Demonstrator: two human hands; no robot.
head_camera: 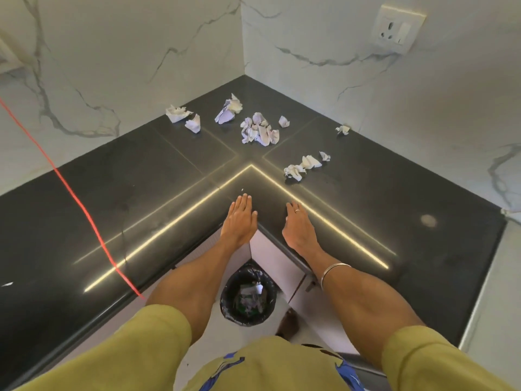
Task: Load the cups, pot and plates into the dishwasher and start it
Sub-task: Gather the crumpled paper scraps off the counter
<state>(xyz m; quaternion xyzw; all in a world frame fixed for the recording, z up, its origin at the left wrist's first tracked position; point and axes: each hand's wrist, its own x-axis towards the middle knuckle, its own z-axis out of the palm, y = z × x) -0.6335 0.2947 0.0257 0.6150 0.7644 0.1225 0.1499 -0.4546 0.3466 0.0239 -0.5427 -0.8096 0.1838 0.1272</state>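
Both hands lie flat, palms down, on the inner corner of the dark L-shaped surface (118, 193). The left hand (239, 220) has its fingers straight and held close together, pointing toward the wall corner, and it holds nothing. The right hand (299, 225) lies just beside it across the inside corner, fingers likewise straight and resting on the stone, with a ring (297, 211) on one finger and a thin metal bangle (334, 273) round the wrist; it too holds nothing. Both bare forearms reach back to olive-green short sleeves (135, 348). Two bright reflected light lines meet in an angle on the surface just beyond the fingertips. Farther out, toward the wall corner, crumpled white paper scraps lie scattered: a pair at the left (183, 118), a larger ball (229, 109) beside them, a loose heap (258, 129) in the middle with a small piece (284, 121) just beside it, one small piece (342, 129) near the right wall, and a short row (306, 165) nearest the right hand. A thin red cord (70, 193) runs slantwise over the left part of the surface and down over its front edge. White marble-look walls with grey veins rise behind, and a white wall socket (399, 28) sits high on the right wall. Below, between the forearms, a round bin with a black liner (248, 299) stands on the floor, with bits of rubbish in it. No cup, pot, plate or dishwasher shows in this view.
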